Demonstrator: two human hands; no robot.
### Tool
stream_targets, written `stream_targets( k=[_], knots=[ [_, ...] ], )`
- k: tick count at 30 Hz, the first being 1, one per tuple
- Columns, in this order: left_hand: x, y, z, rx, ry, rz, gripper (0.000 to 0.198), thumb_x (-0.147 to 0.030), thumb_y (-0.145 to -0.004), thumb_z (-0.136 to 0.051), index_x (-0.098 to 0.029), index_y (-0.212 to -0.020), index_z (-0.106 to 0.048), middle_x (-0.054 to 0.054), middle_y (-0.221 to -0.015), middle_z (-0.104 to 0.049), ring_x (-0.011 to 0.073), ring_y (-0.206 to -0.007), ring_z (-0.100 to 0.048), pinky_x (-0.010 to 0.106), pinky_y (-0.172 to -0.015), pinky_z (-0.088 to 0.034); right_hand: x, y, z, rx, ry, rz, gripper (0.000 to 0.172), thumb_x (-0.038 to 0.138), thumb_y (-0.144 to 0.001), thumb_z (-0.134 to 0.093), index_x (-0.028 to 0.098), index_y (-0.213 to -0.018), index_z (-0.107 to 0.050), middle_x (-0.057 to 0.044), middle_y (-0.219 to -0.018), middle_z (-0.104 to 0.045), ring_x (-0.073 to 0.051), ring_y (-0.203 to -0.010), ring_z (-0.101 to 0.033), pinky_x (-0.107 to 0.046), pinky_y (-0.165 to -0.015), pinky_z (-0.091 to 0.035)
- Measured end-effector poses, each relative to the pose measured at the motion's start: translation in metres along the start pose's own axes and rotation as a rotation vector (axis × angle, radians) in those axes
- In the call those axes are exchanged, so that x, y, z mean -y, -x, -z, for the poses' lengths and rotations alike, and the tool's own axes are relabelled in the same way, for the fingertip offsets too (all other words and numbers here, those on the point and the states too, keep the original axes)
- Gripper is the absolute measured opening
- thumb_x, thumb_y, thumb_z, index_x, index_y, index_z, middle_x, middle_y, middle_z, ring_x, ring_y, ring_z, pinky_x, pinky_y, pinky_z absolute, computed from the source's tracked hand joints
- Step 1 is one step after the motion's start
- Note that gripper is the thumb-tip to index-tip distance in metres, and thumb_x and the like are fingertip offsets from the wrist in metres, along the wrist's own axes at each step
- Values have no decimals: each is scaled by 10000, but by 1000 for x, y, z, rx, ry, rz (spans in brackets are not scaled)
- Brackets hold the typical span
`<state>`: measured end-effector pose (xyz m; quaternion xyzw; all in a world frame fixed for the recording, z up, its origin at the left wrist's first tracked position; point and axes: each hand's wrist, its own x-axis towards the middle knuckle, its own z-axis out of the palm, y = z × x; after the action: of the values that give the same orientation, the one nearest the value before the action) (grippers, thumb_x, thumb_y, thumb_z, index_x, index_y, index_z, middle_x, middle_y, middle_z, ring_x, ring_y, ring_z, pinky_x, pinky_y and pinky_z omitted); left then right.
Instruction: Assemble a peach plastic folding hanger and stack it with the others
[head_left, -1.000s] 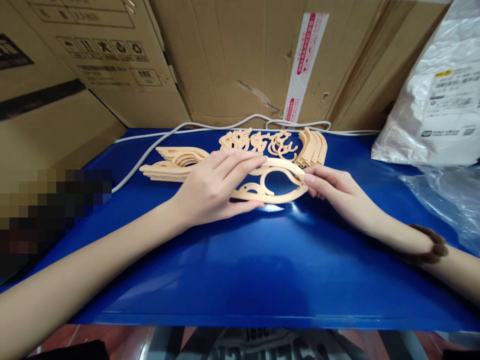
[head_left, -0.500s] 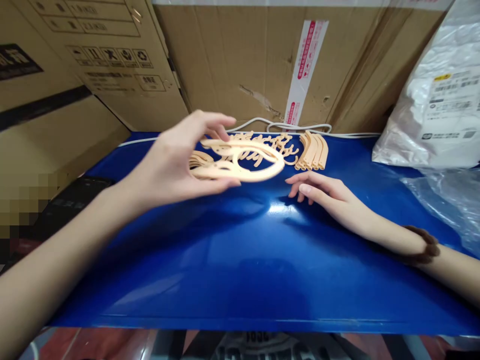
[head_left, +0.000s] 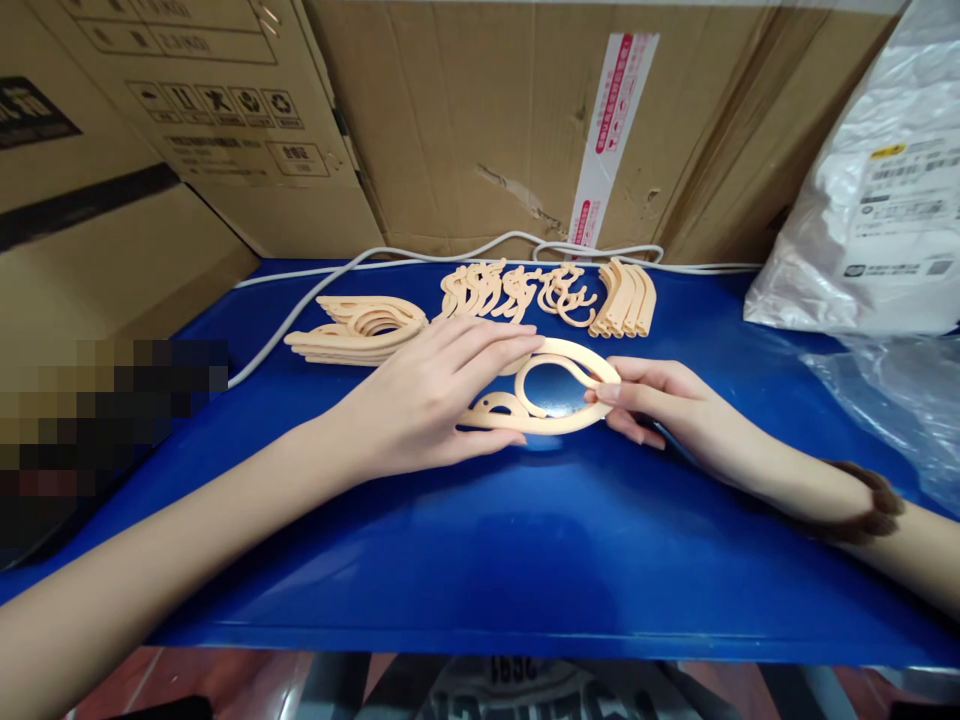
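Both hands hold a beige plastic hanger piece (head_left: 568,426), curved with a rounded loop at its right end. My left hand (head_left: 427,400) is closed over the left part of the piece, fingers along its far edge and thumb at its near edge, hiding much of it. At the loop's right tip, my right hand (head_left: 660,395) pinches it between thumb and fingers. Left of my left hand lies a stack of similar beige hanger pieces (head_left: 337,345), partly covered by that hand. Behind the hands are several small beige hooks (head_left: 517,290) and a row of curved beige bars (head_left: 624,300).
The blue table top (head_left: 480,560) runs to a near edge. Cardboard boxes (head_left: 465,120) wall off the back and left. A white cable (head_left: 300,305) loops along the back. At right lie a white plastic parcel bag (head_left: 862,220) and clear plastic film (head_left: 892,400).
My left hand has brought the hanger piece down and right, away from the stack. My right hand, earlier holding nothing, now grips its right end.
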<state>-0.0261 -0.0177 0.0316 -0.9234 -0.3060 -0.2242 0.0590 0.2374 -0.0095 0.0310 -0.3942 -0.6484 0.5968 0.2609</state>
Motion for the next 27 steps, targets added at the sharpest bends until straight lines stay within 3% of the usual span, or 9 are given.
stream_targets(
  k=[9,14,18,23,27],
  knots=[
    [-5,2,-1,-26,-35,-7,622,-450,-878,-629,-95,-1353,-439,172,-1353,-551,276,-1258,-514,429,-1071,-426,-1,0,-1,37,48,13,241,382,-918,-577,174,-801,-545,52,-585,-501,-61,-475,-374,-219,-426,-266],
    [-2,0,11,-45,-138,-26,571,-345,-896,-599,-98,-1377,-415,165,-1344,-541,283,-1259,-509,441,-1051,-448,3,1,1,27,278,129,270,421,-950,-512,175,-860,-582,27,-699,-555,-76,-554,-441,-224,-517,-362],
    [27,4,39,-15,-166,89,695,-468,-848,-626,-107,-1406,-423,131,-1327,-528,289,-1220,-519,428,-1034,-453,0,0,10,-18,702,302,332,431,-949,-507,211,-1188,-574,-22,-918,-638,-143,-766,-576,-278,-696,-461],
    [81,30,69,73,-123,339,816,-755,-729,-565,-202,-1329,-556,39,-1198,-610,250,-1021,-620,403,-902,-529,-13,-6,19,17,1208,574,323,375,-945,-508,195,-1202,-583,-115,-1220,-580,-243,-1100,-545,-392,-942,-438],
    [112,56,73,111,-80,466,738,-694,-723,-646,-228,-1293,-588,15,-1215,-660,227,-992,-644,437,-940,-519,-20,-9,21,54,1303,573,336,385,-958,-485,193,-1219,-573,-121,-1282,-551,-246,-1134,-529,-415,-977,-427]
  ],
)
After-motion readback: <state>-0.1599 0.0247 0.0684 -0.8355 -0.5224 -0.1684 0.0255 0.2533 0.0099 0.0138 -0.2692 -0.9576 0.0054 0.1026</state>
